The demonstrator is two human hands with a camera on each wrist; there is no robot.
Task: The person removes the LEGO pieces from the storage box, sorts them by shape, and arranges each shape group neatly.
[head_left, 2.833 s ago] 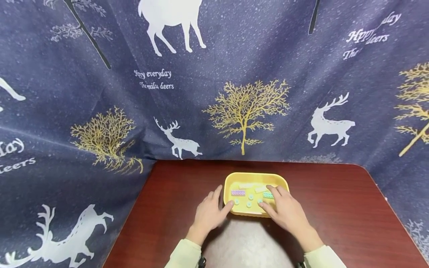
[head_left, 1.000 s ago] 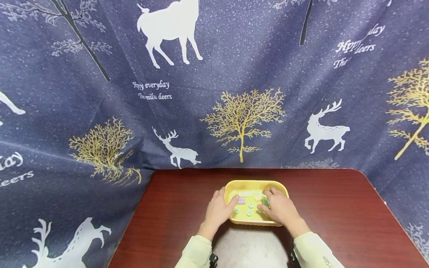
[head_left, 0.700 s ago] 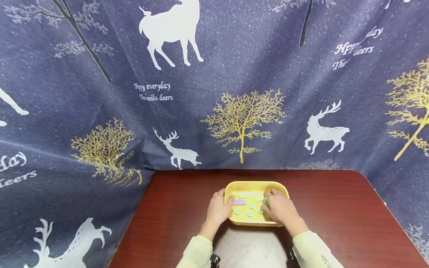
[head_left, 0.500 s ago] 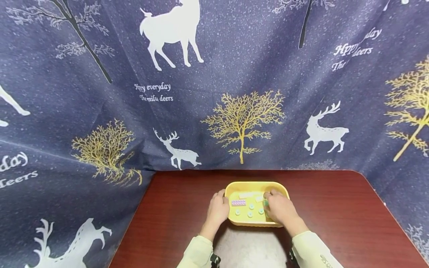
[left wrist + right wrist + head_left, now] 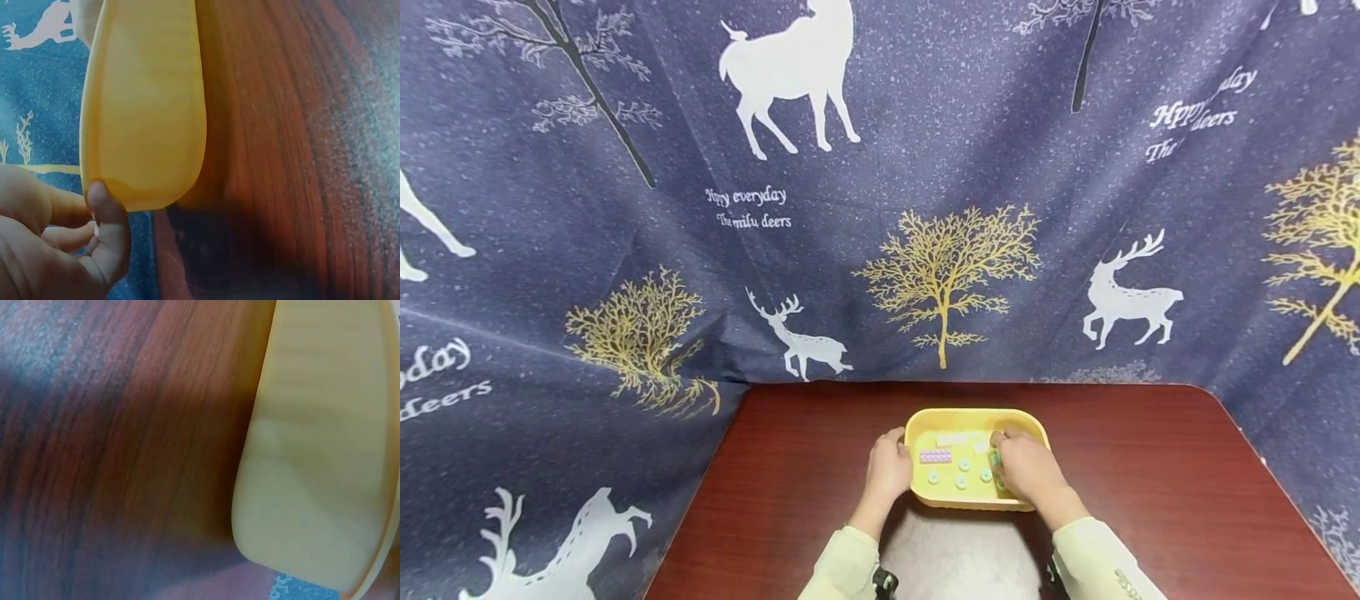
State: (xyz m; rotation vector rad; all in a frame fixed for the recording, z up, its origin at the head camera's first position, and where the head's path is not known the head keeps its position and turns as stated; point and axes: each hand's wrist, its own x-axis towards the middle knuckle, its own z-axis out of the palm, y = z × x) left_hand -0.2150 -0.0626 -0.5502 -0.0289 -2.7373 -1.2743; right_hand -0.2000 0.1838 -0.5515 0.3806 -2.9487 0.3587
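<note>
A shallow yellow plastic tray [image 5: 973,502] holds toy building bricks. My left hand [image 5: 887,469] grips its left end; in the left wrist view the thumb [image 5: 107,209] lies on the tray's corner, with the other fingers curled beside it. Inside the tray's right part, my right hand [image 5: 1030,468] holds a green studded brick [image 5: 996,458], mostly hidden under the fingers. Left of it lie a purple studded brick [image 5: 936,457] and several small round pale-green pieces [image 5: 965,464]. The right wrist view shows the tray's outer wall [image 5: 319,456], and the right hand's fingers are hidden there.
Two pale bricks, one a long bar [image 5: 952,438], lie along the tray's far side. The tray stands on a dark red wooden table [image 5: 1150,467]. Behind the table hangs a blue curtain [image 5: 880,292] printed with deer and trees.
My left thumb has drawn back from inside the tray to its edge. My right fingers have closed over the green brick, which is now largely covered and turned. The head view has tilted up slightly.
</note>
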